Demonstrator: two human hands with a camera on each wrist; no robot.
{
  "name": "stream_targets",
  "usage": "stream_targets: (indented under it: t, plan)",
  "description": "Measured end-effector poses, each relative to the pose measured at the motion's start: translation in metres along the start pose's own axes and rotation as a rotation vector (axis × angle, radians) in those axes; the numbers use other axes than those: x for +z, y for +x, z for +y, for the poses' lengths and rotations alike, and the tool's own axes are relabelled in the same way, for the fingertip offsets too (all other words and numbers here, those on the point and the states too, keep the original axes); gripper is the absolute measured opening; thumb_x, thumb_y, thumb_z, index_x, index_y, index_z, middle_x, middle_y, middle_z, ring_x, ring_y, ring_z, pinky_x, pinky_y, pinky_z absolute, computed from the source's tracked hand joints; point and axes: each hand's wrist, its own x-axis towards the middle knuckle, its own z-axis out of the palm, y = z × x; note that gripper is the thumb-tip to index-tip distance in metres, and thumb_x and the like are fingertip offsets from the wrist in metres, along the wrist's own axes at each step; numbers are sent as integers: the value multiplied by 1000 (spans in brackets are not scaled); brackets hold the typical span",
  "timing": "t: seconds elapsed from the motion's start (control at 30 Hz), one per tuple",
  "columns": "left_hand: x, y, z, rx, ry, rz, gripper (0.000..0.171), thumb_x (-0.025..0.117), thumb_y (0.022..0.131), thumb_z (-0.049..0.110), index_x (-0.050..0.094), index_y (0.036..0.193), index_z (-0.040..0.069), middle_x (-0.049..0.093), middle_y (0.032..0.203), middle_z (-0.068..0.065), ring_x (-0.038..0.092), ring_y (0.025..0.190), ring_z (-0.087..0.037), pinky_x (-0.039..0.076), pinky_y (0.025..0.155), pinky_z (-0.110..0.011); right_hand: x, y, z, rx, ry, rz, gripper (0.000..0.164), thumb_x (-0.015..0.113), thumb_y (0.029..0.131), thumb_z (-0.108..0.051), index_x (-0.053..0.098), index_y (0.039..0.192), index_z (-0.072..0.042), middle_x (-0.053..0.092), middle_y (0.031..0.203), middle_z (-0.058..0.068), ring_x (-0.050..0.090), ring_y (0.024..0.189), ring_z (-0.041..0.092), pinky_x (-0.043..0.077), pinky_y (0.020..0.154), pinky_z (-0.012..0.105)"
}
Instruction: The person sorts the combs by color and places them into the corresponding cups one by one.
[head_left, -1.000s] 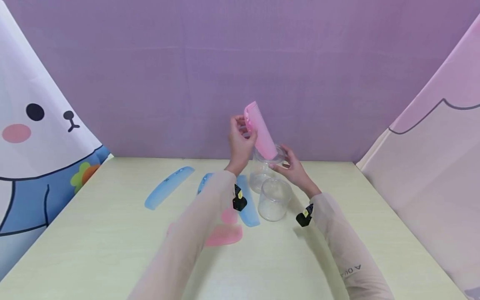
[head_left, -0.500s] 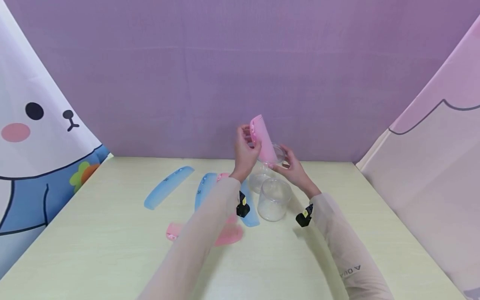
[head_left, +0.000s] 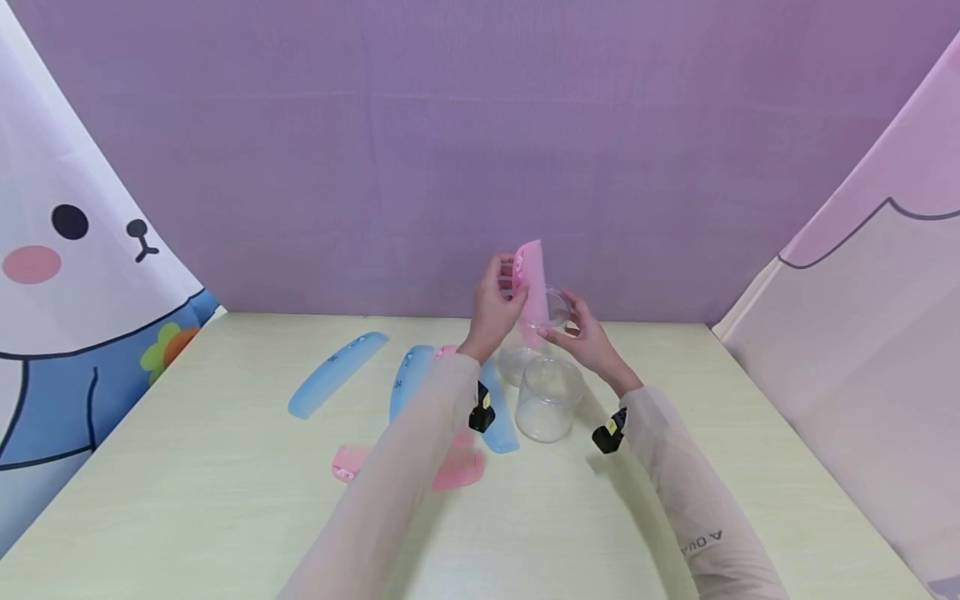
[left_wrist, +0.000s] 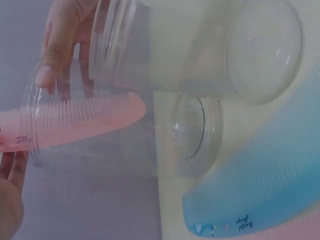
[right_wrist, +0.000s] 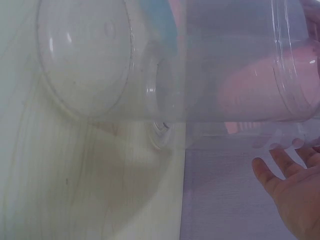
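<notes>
My left hand (head_left: 495,310) pinches a pink comb (head_left: 531,279) near its upper end, over the far clear jar (head_left: 558,308). In the left wrist view the comb's lower end (left_wrist: 90,117) shows inside that jar, well above its bottom. My right hand (head_left: 592,342) grips the same jar by its rim, thumb on the near side and fingers round the far right. A second clear jar (head_left: 550,404) stands upright just in front and partly hides the first. The right wrist view looks through the front jar (right_wrist: 85,50) at the pink comb.
Blue combs (head_left: 337,375) lie on the table left of the jars, one of them close beside the front jar. A pink comb (head_left: 459,468) lies nearer, partly hidden under the left sleeve (head_left: 390,467). A purple cloth (head_left: 360,167) hangs behind the table.
My left hand has moved right and slightly down, bringing the pink comb more upright and its lower end down into the far jar. The right hand and both jars have stayed put.
</notes>
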Motion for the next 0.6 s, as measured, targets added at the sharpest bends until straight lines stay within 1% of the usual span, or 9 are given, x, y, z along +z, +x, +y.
stream_targets:
  t: [0.13,0.23,0.4,0.6]
  plan:
    - [-1,1,-2,0,42,-21,27,60,85,5,50,110,6,60,99,-12,61,88,-21,54,75,-24,0,0,0,-8,1,3,78,63,85,-13,12,145,-4,16,149,21,24,134,43,30,106,51]
    - [-2,2,-3,10,54,-39,25,61,84,5,52,108,5,61,96,-12,61,85,-21,54,74,-24,0,0,0,-7,3,4,79,63,85,-13,12,144,-4,16,149,21,25,133,43,31,106,51]
    - [-3,4,-5,15,73,-69,29,63,82,4,52,108,5,60,98,-11,61,87,-20,54,75,-24,0,1,0,-1,-7,0,79,63,85,-15,12,145,-4,16,150,20,26,133,42,31,106,51]
    - [-5,5,-5,4,105,-106,31,63,81,3,51,110,6,61,101,-10,61,89,-19,53,77,-24,0,0,0,-3,-16,-6,79,63,85,-16,12,145,-5,16,150,20,25,133,42,31,106,51]
